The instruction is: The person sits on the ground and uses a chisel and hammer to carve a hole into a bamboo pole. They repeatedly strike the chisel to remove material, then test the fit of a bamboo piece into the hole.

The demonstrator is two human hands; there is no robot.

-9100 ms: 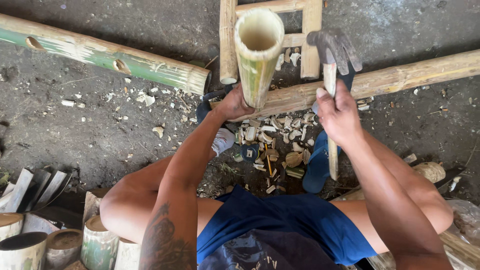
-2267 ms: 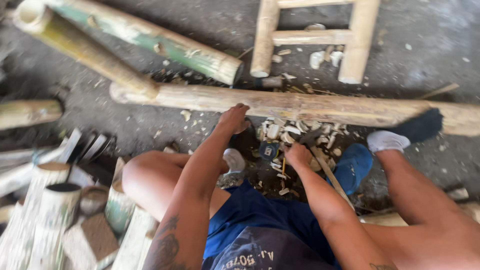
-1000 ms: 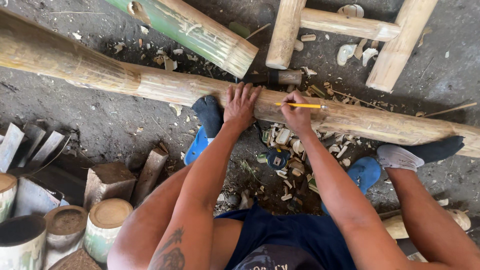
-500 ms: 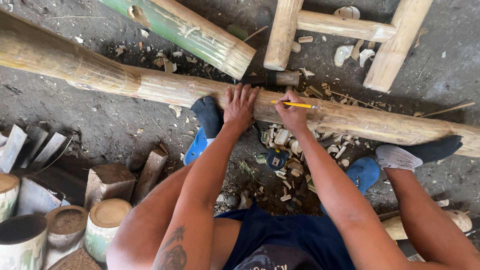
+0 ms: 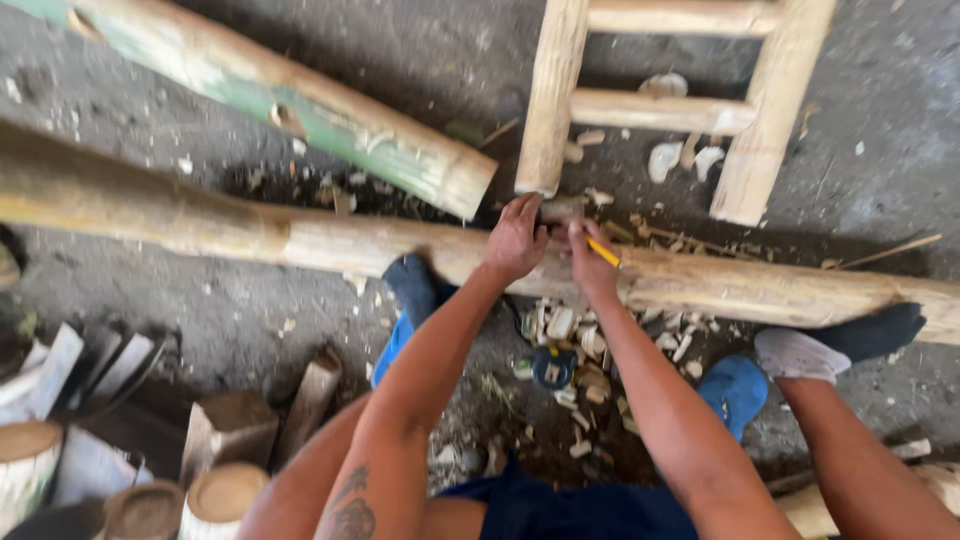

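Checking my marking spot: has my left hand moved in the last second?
Yes. The left hand slid right along the pole, toward the ladder leg end, now beside the right hand holding the pencil.

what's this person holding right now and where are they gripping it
The right hand holds a yellow pencil near its upper end. The left hand rests on the long bamboo pole, holding nothing.

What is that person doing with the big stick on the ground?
A person sits on the ground over a long bamboo pole. Their left hand presses on the pole, and their right hand holds a yellow pencil against it, right beside the left. Both feet, in socks and blue sandals, rest against the pole. Wood chips lie scattered below, and a bamboo ladder frame lies just beyond.
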